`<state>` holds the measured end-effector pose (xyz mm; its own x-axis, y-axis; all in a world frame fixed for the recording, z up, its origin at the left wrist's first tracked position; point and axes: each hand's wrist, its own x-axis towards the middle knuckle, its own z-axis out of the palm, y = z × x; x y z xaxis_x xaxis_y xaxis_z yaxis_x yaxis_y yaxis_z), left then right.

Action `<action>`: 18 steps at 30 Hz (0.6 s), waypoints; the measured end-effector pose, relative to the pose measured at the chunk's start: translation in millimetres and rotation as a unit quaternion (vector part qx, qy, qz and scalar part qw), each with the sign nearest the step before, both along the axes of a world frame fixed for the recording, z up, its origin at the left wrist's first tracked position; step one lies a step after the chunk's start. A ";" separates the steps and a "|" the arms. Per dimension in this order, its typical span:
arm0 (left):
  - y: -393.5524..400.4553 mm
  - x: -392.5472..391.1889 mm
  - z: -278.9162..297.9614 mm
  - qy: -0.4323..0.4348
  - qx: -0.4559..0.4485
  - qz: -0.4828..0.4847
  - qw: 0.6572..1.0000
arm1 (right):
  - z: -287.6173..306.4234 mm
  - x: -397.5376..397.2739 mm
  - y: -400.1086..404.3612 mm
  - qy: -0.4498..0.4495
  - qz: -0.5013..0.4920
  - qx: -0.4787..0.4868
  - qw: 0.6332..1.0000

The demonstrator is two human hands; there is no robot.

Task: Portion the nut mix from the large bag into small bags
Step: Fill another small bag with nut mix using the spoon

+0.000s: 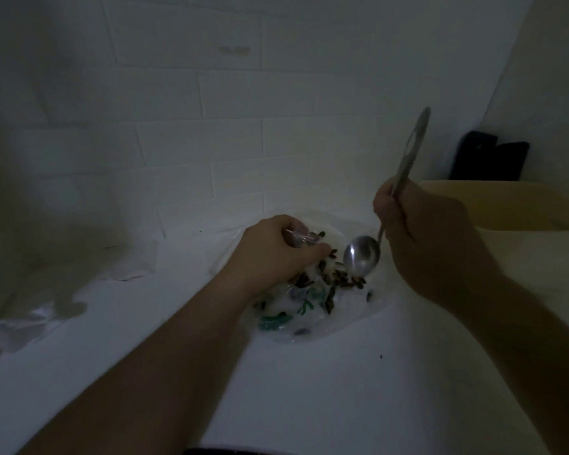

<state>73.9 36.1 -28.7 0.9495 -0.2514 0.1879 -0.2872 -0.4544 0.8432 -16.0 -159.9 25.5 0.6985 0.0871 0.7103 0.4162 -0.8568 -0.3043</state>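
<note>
My left hand [276, 251] pinches the rim of a small clear bag [301, 238], thin and floppy, so I hold it at the mouth. My right hand [421, 231] grips the metal spoon [362, 256] by its stiff handle, bowl dipping at the nut mix [342, 279] in the large bag [312, 303] lying slack on the white desk [342, 389]. Loose, light pieces likely to roll off.

White tabletop [309, 389] against a tiled wall

On it — a clear plastic bag of dark nuts [309, 310], crumpled clear plastic [20, 326] far left
</note>
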 end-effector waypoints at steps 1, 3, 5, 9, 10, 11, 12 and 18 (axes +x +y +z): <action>-0.1 -1.9 1.6 0.011 0.000 -0.019 1.000 | -3.4 -0.9 -2.2 0.010 -0.006 -0.011 1.000; -2.3 -4.7 2.1 0.026 0.025 -0.054 0.998 | -9.1 0.4 -8.3 0.021 -0.041 -0.051 0.998; -4.8 -5.3 -0.5 0.031 0.068 -0.066 0.995 | -14.4 3.1 -14.4 0.027 -0.059 -0.081 0.995; -6.8 -2.8 -8.7 0.038 0.100 -0.056 0.993 | -23.1 6.1 -16.6 0.039 -0.042 -0.080 0.995; -7.6 -2.4 -10.4 0.036 0.101 -0.051 0.993 | -23.9 6.7 -14.1 0.040 -0.042 -0.082 0.995; -8.3 -2.1 -11.5 0.034 0.097 -0.045 0.994 | -24.7 7.8 -10.7 0.043 -0.041 -0.081 0.995; -9.1 -1.8 -12.0 0.036 0.091 -0.039 0.994 | -25.6 8.6 -6.3 0.048 -0.036 -0.074 0.995; -9.4 2.5 -17.2 0.017 0.096 -0.021 0.995 | -36.4 12.5 10.6 0.043 -0.023 -0.003 0.999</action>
